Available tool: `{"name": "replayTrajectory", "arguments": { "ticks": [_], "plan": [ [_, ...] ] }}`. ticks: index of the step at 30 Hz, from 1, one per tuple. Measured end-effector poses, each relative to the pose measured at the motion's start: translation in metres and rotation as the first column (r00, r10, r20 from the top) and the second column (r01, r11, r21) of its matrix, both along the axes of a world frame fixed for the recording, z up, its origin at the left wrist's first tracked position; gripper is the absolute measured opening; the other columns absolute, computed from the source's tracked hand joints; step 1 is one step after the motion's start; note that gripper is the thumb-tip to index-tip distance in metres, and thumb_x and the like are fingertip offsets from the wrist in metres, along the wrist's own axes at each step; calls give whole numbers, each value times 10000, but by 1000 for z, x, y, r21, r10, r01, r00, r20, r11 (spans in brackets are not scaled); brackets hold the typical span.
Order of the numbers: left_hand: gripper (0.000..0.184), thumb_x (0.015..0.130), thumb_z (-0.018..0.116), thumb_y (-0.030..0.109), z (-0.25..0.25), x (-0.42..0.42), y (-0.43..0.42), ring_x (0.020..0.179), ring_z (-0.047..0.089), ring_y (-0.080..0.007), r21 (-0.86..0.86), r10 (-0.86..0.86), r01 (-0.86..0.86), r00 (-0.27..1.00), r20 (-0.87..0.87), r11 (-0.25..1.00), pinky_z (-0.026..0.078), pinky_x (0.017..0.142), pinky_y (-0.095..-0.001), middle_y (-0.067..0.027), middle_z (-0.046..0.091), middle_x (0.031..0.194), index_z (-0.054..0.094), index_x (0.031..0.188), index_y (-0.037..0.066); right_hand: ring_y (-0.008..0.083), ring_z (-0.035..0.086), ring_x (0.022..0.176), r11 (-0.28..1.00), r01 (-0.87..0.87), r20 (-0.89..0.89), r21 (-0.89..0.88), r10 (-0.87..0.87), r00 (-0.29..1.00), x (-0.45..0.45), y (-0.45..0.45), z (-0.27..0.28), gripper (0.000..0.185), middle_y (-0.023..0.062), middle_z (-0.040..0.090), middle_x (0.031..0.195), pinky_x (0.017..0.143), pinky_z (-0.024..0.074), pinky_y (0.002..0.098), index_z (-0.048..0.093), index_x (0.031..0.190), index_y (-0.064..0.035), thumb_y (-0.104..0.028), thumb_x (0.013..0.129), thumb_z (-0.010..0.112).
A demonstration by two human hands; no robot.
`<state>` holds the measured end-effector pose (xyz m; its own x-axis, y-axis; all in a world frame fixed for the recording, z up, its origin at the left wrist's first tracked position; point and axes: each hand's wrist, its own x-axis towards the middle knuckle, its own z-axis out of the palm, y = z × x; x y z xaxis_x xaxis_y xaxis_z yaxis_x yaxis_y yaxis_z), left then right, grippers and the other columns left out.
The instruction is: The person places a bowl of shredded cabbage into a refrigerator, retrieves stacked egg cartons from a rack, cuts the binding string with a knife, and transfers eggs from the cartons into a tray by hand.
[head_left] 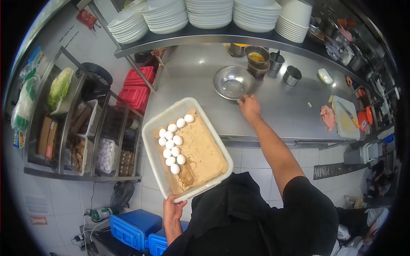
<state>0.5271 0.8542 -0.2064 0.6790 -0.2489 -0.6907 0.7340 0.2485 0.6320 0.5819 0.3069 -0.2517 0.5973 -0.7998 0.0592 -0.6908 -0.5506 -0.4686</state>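
My left hand [174, 206] grips the lower rim of a white plastic tub [224, 154], which is tilted against my body. Brown paper [198, 147] lines the tub, with a wet, stained patch near its lower end. Several white eggs [177, 140] lie on the paper along the left and upper side. My right hand [249, 106] reaches over the steel table, its fingers closed at the near rim of a steel bowl [223, 85]. Nothing but a shiny reflection shows in the bowl.
Stacked white dishes [209, 13] fill the shelf above the steel table [192, 81]. Metal containers [292, 75] stand behind the bowl; a cutting board [345, 119] with a knife lies right. A rack [64, 128] holds more eggs at left. Blue bins [136, 230] sit below.
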Motion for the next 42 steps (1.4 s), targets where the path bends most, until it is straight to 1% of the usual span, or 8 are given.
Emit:
{"name": "replayTrajectory", "arguments": {
  "ticks": [8, 14, 18, 22, 27, 29, 34, 42],
  "plan": [
    [526, 894, 588, 106, 10, 56, -33, 806, 744, -257, 77, -21, 19, 999, 24, 997, 646, 574, -331, -176, 703, 1161, 526, 1385, -70, 343, 657, 1205, 994, -6, -117, -109, -7, 993, 123, -51, -9, 350, 155, 692, 1236, 1010, 554, 464, 743, 1224, -144, -366, 953, 755],
    [545, 890, 590, 103, 9, 104, -51, 802, 733, -245, 127, -97, 93, 995, 24, 987, 619, 533, -314, -167, 702, 1153, 521, 1402, -70, 348, 651, 1261, 996, 90, -253, 14, -84, 964, 167, -93, 3, 403, 175, 707, 1304, 1030, 544, 463, 706, 1275, -116, -398, 987, 700],
    [546, 889, 595, 103, 13, 121, -77, 785, 715, -224, 152, -147, 143, 989, 16, 978, 599, 520, -293, -159, 698, 1142, 522, 1402, -69, 371, 635, 1283, 998, 58, -175, 22, -53, 983, 150, -111, -3, 618, 198, 702, 1311, 1055, 527, 474, 484, 1519, -97, -368, 998, 676],
    [534, 902, 611, 108, -2, 126, -102, 805, 706, -217, 145, -233, 232, 972, -8, 962, 597, 532, -294, -144, 690, 1130, 526, 1404, -54, 397, 660, 1226, 993, 60, 107, -102, -49, 993, 92, -95, -20, 650, 202, 712, 1247, 1004, 552, 491, 472, 1544, -83, -319, 984, 703],
    [511, 1013, 587, 154, -22, 99, -150, 968, 720, -267, 50, -294, 295, 956, -24, 954, 655, 647, -336, -182, 650, 1250, 457, 1453, -72, 335, 727, 1092, 887, -113, 324, 447, -42, 945, -30, -78, -118, 573, 178, 720, 1255, 930, 575, 443, 556, 1477, -59, -380, 1022, 692],
    [525, 1033, 581, 191, -39, 81, -173, 983, 719, -266, -1, -285, 285, 958, -30, 958, 659, 701, -360, -186, 644, 1264, 440, 1467, -67, 286, 707, 1122, 521, -63, 251, 851, -300, 920, -77, -47, -63, 567, 152, 705, 1297, 945, 567, 455, 583, 1449, -53, -479, 1076, 592],
    [589, 1058, 595, 307, -21, 28, -247, 973, 707, -242, 95, -453, 459, 888, -81, 883, 638, 773, -366, -161, 646, 1254, 425, 1488, -57, 292, 654, 1200, 116, -301, 318, 947, -492, 811, -167, -35, -31, 750, 168, 626, 1399, 990, 551, 465, 454, 1544, -14, -618, 1100, 431],
    [677, 1009, 679, 533, -32, 1, -302, 872, 690, -194, 389, -865, 802, 501, -26, 453, 592, 751, -317, -144, 686, 1225, 609, 1385, -25, 344, 658, 1204, 279, -267, 329, 922, -203, 922, -183, -48, -3, 762, 209, 512, 1511, 912, 607, 435, 250, 1628, -21, -456, 1093, 575]
  ]
}}
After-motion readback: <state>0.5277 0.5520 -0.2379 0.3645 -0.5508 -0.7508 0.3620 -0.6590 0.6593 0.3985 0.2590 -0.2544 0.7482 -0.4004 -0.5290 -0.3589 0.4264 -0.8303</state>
